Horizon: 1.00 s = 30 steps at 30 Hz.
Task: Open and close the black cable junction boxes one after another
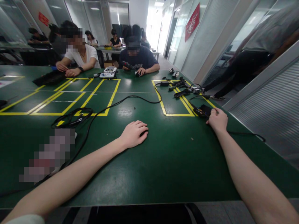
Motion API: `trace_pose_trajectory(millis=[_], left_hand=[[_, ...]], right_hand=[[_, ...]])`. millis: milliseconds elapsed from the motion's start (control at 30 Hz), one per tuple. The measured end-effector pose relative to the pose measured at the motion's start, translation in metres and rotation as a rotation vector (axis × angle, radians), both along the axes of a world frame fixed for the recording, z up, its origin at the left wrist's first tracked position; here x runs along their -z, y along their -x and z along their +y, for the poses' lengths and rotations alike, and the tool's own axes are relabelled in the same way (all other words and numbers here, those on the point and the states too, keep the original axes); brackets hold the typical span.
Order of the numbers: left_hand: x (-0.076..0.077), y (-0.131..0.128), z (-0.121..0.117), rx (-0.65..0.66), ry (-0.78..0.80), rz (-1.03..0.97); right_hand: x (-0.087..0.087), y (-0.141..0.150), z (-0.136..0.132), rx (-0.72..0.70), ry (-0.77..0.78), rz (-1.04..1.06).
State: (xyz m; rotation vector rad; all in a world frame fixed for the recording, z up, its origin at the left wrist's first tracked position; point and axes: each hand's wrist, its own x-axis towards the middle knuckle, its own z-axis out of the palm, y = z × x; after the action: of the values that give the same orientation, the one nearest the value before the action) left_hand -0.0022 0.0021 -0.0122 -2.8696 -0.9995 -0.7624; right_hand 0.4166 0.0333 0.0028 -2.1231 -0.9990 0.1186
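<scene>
My left hand [135,134] rests palm down on the green table, its fingers loosely curved and nothing seen in them. At the right, my right hand [217,119] is closed on the near end of a small black device [202,110], which sits on the tabletop by a yellow tape corner. Small orange marks show on the device, but its exact kind is unclear. A black cable [245,133] runs along the table to the right of my right wrist. My right fingertips are partly hidden behind the hand.
Beyond the device lies a cluster of black cables and plugs [182,87]. Yellow tape [114,96] marks rectangles on the green table [149,174]. A coiled black cable [72,117] and a blurred-out object [50,155] lie at left. Two people sit across, one holding a dark tool [128,65].
</scene>
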Motion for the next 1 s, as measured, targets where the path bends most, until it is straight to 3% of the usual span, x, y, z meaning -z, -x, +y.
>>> trace_pose_trajectory(millis=[200, 467, 633, 900, 1000], left_hand=[[-0.001, 0.001, 0.0, -0.003, 0.02, 0.01], [-0.001, 0.0, 0.001, 0.006, 0.041, 0.007], [-0.001, 0.001, 0.0, 0.001, 0.039, 0.013], [-0.001, 0.0, 0.0, 0.003, 0.023, 0.016], [-0.001, 0.0, 0.0, 0.003, 0.021, 0.014]], right_hand=[[0.001, 0.002, 0.002, 0.04, 0.008, -0.026], [0.007, 0.0, -0.001, -0.14, -0.163, -0.116], [0.01, -0.003, -0.001, -0.14, -0.25, -0.126], [0.026, -0.017, 0.013, -0.03, -0.038, -0.151], [0.029, -0.022, 0.014, -0.153, -0.071, -0.187]])
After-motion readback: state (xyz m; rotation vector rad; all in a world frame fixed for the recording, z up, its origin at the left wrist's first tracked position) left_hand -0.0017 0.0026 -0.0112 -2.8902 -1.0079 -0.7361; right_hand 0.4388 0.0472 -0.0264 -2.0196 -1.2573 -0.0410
